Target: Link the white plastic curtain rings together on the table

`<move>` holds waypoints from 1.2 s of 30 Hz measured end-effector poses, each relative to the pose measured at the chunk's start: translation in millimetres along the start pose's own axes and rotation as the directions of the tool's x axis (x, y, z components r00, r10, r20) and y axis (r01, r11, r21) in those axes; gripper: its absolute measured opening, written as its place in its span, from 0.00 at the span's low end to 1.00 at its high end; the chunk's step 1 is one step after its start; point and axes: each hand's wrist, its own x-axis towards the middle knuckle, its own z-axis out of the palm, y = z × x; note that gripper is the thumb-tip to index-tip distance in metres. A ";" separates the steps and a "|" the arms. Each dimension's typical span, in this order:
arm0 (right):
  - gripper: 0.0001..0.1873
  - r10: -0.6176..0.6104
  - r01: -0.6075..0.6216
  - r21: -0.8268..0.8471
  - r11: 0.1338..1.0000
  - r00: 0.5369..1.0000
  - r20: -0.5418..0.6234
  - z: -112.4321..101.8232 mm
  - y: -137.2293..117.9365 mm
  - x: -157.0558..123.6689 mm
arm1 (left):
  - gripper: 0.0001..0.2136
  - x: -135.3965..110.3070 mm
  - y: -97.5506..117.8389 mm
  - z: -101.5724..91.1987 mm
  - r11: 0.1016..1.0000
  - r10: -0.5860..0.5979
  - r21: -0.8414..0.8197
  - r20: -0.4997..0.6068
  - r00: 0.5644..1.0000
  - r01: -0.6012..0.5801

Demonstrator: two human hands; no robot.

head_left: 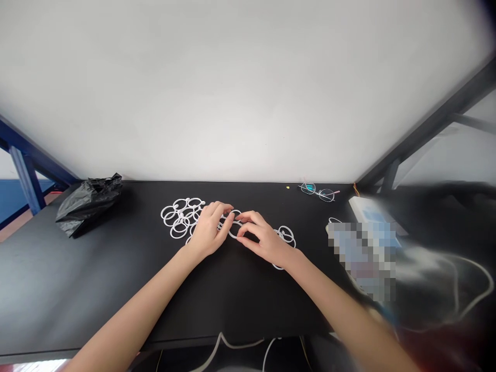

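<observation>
We pinch a white plastic ring (pixel 235 236) between the fingertips of our left hand (pixel 209 232) and right hand (pixel 263 240), both hands curled closed on it and nearly touching. Left of our grip, a cluster of rings (pixel 179 230) lies flat on the black table (pixel 116 279), partly under our left hand. Just beyond our right hand sits a smaller group of rings (pixel 285 235). Well left of the grip lies a black plastic bag (pixel 88 204). Well right of it are glasses (pixel 318 192) and a white box (pixel 368 212), beside a pixelated object (pixel 362 258) we cannot make out.
</observation>
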 end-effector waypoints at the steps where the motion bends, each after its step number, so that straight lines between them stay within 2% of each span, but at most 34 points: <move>1: 0.04 -0.013 0.014 0.038 0.999 0.999 -0.029 0.1 -1.4 0.1 | 0.10 -0.5 3.4 0.6 0.998 -0.036 -0.052 0.033 0.999 0.037; 3: 0.04 -0.031 0.036 0.093 0.995 0.998 -0.062 0.8 -3.1 -0.1 | 0.13 -0.7 9.0 2.2 0.957 -0.149 -0.228 0.139 0.979 0.178; 4: 0.04 -0.032 0.040 0.110 0.993 0.997 -0.070 1.5 -3.1 -0.3 | 0.14 -0.2 10.9 3.0 0.903 -0.207 -0.336 0.204 0.957 0.267; 7: 0.02 -0.019 0.037 0.155 0.987 0.993 -0.114 5.5 0.8 -1.0 | 0.16 2.7 12.4 5.1 0.653 -0.310 -0.592 0.360 0.880 0.472; 10: 0.10 0.014 0.036 0.257 0.966 0.981 -0.191 9.2 7.5 -0.9 | 0.17 5.9 8.9 5.4 0.472 -0.337 -0.694 0.429 0.838 0.544; 12: 0.11 0.060 0.020 0.312 0.950 0.967 -0.247 9.9 11.2 -0.4 | 0.17 7.3 6.4 4.9 0.408 -0.346 -0.720 0.447 0.825 0.561; 14: 0.08 0.107 -0.003 0.341 0.940 0.952 -0.286 9.5 13.4 0.3 | 0.17 7.9 6.0 4.7 0.388 -0.352 -0.726 0.453 0.819 0.568; 17: 0.06 0.165 -0.041 0.381 0.924 0.941 -0.297 10.3 14.0 1.0 | 0.17 6.7 10.6 5.9 0.454 -0.360 -0.697 0.427 0.830 0.555; 20: 0.08 0.222 -0.076 0.432 0.898 0.929 -0.297 14.7 12.6 0.7 | 0.19 2.2 18.0 8.4 0.628 -0.340 -0.614 0.335 0.879 0.477; 23: 0.08 0.223 -0.078 0.419 0.905 0.924 -0.310 18.4 9.4 -0.2 | 0.17 -4.0 21.1 9.5 0.877 -0.187 -0.410 0.191 0.964 0.251; 25: 0.07 0.190 -0.064 0.379 0.923 0.933 -0.305 18.5 7.1 -0.6 | 0.18 -7.4 19.6 9.2 0.958 -0.056 -0.271 0.129 0.990 0.090; 27: 0.07 0.150 -0.041 0.356 0.933 0.948 -0.281 17.0 5.2 -0.9 | 0.19 -9.6 16.4 8.5 0.976 0.015 -0.219 0.106 0.994 0.008; 30: 0.07 0.120 -0.021 0.377 0.926 0.963 -0.240 14.7 4.0 -1.0 | 0.21 -10.9 12.4 7.6 0.974 0.034 -0.225 0.078 0.996 -0.016; 36: 0.09 0.229 -0.108 0.542 0.833 0.960 -0.161 16.3 3.0 -0.2 | 0.22 -11.4 11.4 6.0 0.977 0.050 -0.212 0.096 0.994 -0.028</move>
